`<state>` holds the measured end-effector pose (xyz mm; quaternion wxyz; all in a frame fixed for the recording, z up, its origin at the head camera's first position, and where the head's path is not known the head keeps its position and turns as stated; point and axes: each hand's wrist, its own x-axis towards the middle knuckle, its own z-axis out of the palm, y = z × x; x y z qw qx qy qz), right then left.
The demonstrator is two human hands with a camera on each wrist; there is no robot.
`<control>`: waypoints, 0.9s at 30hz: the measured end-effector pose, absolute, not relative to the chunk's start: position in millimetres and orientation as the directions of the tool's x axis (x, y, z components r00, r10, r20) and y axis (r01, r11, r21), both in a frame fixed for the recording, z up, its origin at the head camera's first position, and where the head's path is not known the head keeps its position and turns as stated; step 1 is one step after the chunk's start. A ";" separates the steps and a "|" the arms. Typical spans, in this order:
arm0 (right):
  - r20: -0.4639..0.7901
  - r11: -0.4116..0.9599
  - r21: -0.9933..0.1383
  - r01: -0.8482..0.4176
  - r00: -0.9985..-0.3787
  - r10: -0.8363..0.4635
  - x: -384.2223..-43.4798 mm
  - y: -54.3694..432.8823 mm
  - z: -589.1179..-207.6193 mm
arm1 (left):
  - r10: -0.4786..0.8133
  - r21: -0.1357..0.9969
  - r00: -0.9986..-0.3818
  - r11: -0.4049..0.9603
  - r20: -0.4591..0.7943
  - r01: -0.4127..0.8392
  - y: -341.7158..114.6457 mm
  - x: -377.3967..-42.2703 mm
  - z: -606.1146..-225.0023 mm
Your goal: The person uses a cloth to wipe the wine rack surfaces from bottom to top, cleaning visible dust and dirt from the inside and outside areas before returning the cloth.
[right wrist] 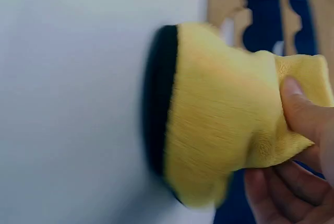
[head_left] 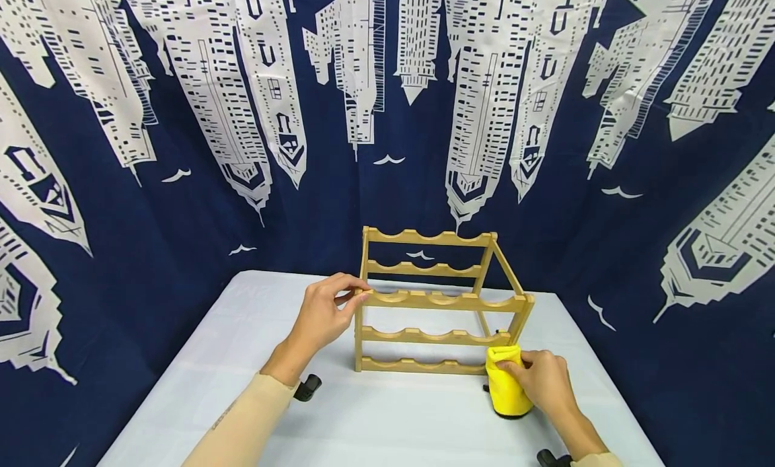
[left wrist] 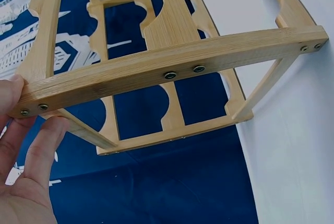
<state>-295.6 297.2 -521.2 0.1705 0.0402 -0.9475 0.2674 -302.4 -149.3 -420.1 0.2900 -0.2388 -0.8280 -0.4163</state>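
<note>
A pale wooden wine rack [head_left: 445, 300] with scalloped rails stands upright on the white table. My left hand [head_left: 327, 311] pinches its upper front left corner; in the left wrist view the fingers [left wrist: 40, 148] and thumb lie on either side of the end of a screwed wooden bar [left wrist: 182, 59]. My right hand [head_left: 547, 383] grips the upper part of a yellow cloth pouch [head_left: 508, 383] at the rack's front right corner. In the right wrist view, the thumb presses into the soft fabric of the pouch [right wrist: 224, 109]. A dark base [right wrist: 159, 101] closes its lower end; its inside is hidden.
The white table [head_left: 375, 423] carries the rack near its back edge. Behind hangs a navy curtain [head_left: 339, 204] printed with white buildings. Black wrist straps or mounts [head_left: 307, 387] show below both hands. A small dark piece [head_left: 486, 388] shows beside the pouch.
</note>
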 end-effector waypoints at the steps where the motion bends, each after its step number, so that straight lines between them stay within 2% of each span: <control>1: 0.296 0.855 -0.498 -0.144 -0.955 0.012 -295.8 297.1 -525.9 | 0.155 0.551 -0.719 0.540 0.678 0.636 -149.5 -302.5 -421.0; 3: 0.241 0.857 -0.504 -0.113 -0.970 0.014 -295.8 297.2 -533.3 | 0.160 0.548 -0.716 0.539 0.680 0.640 -149.2 -302.8 -422.7; 6: 0.252 0.853 -0.508 -0.120 -0.968 0.014 -296.0 298.1 -536.9 | 0.161 0.546 -0.713 0.536 0.682 0.644 -149.3 -303.0 -422.6; 10: 0.342 0.840 -0.514 -0.170 -0.939 0.019 -293.2 298.2 -536.2 | 0.147 0.554 -0.718 0.539 0.680 0.635 -151.6 -302.2 -421.0; 13: 0.463 0.829 -0.519 -0.211 -0.884 0.064 -288.0 298.5 -534.6 | 0.149 0.552 -0.719 0.542 0.679 0.634 -152.0 -302.9 -420.8; 15: 0.568 0.822 -0.512 -0.252 -0.816 0.104 -283.6 299.6 -533.6 | 0.151 0.550 -0.717 0.542 0.680 0.635 -150.9 -303.2 -420.8; 20: 0.800 0.801 -0.428 -0.420 -0.588 0.119 -272.4 303.4 -533.0 | 0.141 0.551 -0.712 0.538 0.687 0.638 -149.6 -302.9 -420.4; 23: 0.890 0.777 -0.315 -0.545 -0.455 0.041 -267.0 304.9 -535.7 | 0.136 0.552 -0.712 0.538 0.689 0.638 -149.8 -302.3 -420.6; 27: 0.951 0.727 -0.077 -0.682 -0.269 -0.151 -266.3 299.8 -541.6 | 0.134 0.552 -0.714 0.542 0.687 0.633 -150.2 -302.1 -421.0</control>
